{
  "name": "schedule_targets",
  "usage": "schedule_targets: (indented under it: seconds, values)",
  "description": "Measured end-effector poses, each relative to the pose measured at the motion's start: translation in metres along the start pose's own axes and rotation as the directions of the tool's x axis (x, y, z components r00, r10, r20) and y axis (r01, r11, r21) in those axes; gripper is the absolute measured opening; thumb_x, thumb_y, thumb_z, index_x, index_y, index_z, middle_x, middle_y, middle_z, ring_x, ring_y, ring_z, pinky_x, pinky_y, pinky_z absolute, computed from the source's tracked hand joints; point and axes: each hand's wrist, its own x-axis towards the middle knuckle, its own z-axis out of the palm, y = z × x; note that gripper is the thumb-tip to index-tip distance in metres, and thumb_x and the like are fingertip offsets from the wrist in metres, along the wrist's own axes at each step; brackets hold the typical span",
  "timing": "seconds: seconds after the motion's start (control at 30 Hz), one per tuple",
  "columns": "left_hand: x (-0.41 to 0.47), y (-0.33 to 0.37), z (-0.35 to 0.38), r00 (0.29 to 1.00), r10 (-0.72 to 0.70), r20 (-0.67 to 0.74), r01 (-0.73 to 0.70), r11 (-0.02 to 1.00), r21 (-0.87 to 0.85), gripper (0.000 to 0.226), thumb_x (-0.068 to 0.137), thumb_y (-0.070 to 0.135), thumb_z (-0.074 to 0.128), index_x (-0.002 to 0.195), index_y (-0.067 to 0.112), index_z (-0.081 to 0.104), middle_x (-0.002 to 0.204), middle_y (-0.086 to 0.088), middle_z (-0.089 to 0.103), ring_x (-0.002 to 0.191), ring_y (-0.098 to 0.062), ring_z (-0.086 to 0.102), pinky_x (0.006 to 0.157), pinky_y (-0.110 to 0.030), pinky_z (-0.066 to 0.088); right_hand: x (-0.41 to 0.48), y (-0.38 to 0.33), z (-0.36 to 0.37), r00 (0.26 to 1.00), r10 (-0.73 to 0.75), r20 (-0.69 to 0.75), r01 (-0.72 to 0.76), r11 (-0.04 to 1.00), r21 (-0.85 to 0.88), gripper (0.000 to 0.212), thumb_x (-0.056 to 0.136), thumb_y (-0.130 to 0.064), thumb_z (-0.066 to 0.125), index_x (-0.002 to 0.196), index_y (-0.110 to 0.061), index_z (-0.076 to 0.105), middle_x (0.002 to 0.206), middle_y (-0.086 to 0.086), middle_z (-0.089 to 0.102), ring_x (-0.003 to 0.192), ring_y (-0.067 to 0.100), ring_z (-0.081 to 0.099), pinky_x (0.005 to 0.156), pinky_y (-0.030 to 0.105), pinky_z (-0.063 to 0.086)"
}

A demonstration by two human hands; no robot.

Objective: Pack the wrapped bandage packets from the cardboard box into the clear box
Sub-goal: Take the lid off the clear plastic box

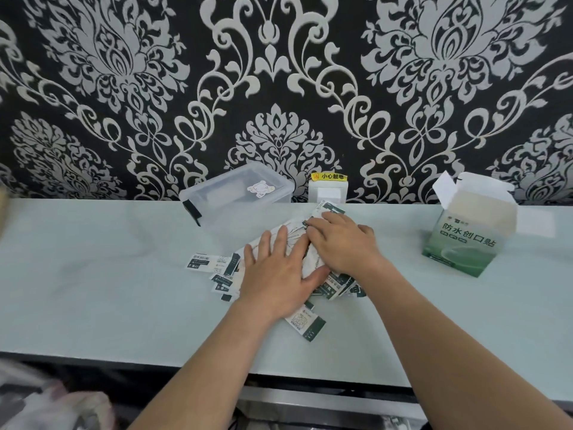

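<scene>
Pale table [93, 274], bandage packets [305, 324] under left hand [276, 274] spread flat, right hand [344, 243] seemingly flat too

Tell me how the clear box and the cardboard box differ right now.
The clear box is see-through plastic with a black latch; the cardboard box is opaque, green and white with printed characters. The clear box sits low and wide at centre; the cardboard box stands taller at the right, top flaps open. Both rest on the pale table.

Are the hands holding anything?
Nothing is gripped. The left hand and right hand both rest flat on top of the pile of bandage packets.
</scene>
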Motion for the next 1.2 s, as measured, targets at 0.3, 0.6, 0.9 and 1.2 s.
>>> schedule_targets:
  seconds: [0.3,0.6,0.9,1.2]
  values:
    - [0.004,0.01,-0.005,0.998,0.062,-0.025,-0.061,0.998,0.033,0.079,0.087,0.076,0.013,0.153,0.035,0.0,0.163,0.002,-0.003,0.15,-0.022,-0.008,0.119,-0.053,-0.004,-0.018,0.005,-0.014,0.983,0.184,0.006,-0.184,0.983,0.028,0.045,0.098,-0.05,0.028,0.136,-0.035,0.045,0.143,-0.004,0.04,0.133,0.023,0.031,0.1,0.053,0.028]
    - [-0.009,-0.011,-0.053,0.785,0.079,-0.615,-0.262,0.941,-0.214,0.035,0.098,0.031,0.047,0.13,0.019,0.055,0.128,0.0,0.057,0.119,-0.017,0.047,0.097,-0.028,0.039,-0.006,-0.028,-0.041,0.977,0.15,-0.154,-0.097,0.948,0.304,0.042,0.098,-0.045,0.04,0.137,-0.031,0.046,0.137,0.0,0.051,0.122,0.022,0.047,0.103,0.049,0.032]
    - [0.016,-0.091,-0.067,0.658,-0.682,-0.32,0.287,0.62,-0.731,0.065,0.09,0.04,0.057,0.147,0.018,0.035,0.131,-0.013,0.053,0.12,-0.032,0.05,0.099,-0.038,0.04,0.049,-0.071,-0.036,0.992,0.118,0.053,-0.118,0.654,0.747,0.044,0.101,-0.022,0.042,0.144,-0.015,0.041,0.118,0.005,0.054,0.076,0.014,0.048,0.068,0.027,0.041]
    - [0.021,-0.097,-0.071,0.657,-0.687,-0.311,0.208,0.561,-0.801,0.048,0.09,0.026,0.058,0.138,0.018,0.054,0.113,0.001,0.067,0.106,-0.02,0.06,0.09,-0.031,0.046,0.08,-0.07,-0.041,0.96,0.257,0.115,-0.273,0.752,0.6,0.048,0.088,-0.039,0.057,0.123,-0.012,0.04,0.089,0.005,0.053,0.064,0.023,0.051,0.056,0.028,0.042]
